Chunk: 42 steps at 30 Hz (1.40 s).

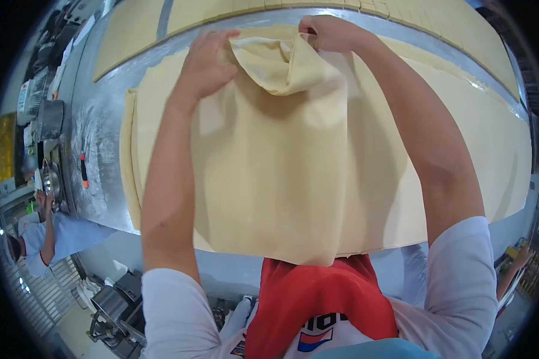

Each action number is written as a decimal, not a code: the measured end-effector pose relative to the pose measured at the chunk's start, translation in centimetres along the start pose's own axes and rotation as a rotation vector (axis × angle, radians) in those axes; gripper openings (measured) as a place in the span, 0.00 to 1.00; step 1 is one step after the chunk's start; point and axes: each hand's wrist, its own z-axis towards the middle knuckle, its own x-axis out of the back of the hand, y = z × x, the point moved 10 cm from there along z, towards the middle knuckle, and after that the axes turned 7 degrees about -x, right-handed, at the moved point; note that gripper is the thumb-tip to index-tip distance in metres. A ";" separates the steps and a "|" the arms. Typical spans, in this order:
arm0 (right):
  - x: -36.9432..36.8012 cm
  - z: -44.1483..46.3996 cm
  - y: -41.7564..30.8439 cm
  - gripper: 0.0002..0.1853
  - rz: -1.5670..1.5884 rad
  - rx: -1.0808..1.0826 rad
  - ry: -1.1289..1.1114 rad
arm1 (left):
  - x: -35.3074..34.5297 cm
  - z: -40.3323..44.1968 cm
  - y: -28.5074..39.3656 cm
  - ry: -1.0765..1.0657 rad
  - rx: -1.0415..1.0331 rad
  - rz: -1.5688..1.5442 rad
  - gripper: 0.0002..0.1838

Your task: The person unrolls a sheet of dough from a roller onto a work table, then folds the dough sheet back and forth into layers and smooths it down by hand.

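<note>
A wide, pale yellow dough sheet [269, 179] lies layered across the metal worktable, its near edge hanging over the front. My left hand [208, 64] grips the far end of a raised dough strip, fingers closed at its left corner. On the other corner, my right hand [328, 33] is curled tight around the dough. Between both hands the held edge sags into a loose fold, which casts a shadow on the dough beneath. My fingertips are partly hidden by the dough.
Along the far side lie more flat dough pieces [221, 8], some cut into strips. An orange-and-black handled tool [84, 172] rests on the floury metal table [102, 131] at left. Beyond it, a co-worker [48, 236] handles a metal bowl [51, 181]. Another person's arm [512, 272] shows at right.
</note>
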 end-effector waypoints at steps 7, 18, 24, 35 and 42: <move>-0.8 0.4 -2.6 0.16 -0.217 0.014 -0.039 | -2.8 5.3 2.3 -0.432 -0.176 0.349 0.52; -1.0 -1.6 -5.5 0.33 -0.051 0.183 0.022 | -3.0 5.4 -0.6 -0.602 0.143 0.296 0.36; -1.2 -0.6 -7.4 0.45 -0.149 0.181 -0.092 | -3.0 4.4 1.5 -0.547 -0.049 0.079 0.21; -3.4 -0.5 -9.4 0.42 -0.356 0.383 -0.114 | 0.7 -0.5 4.7 -0.361 -0.300 -0.181 0.14; -0.9 -1.9 -9.6 0.25 -0.125 0.391 -0.258 | 3.6 -0.4 4.3 -0.209 -0.313 -0.417 0.14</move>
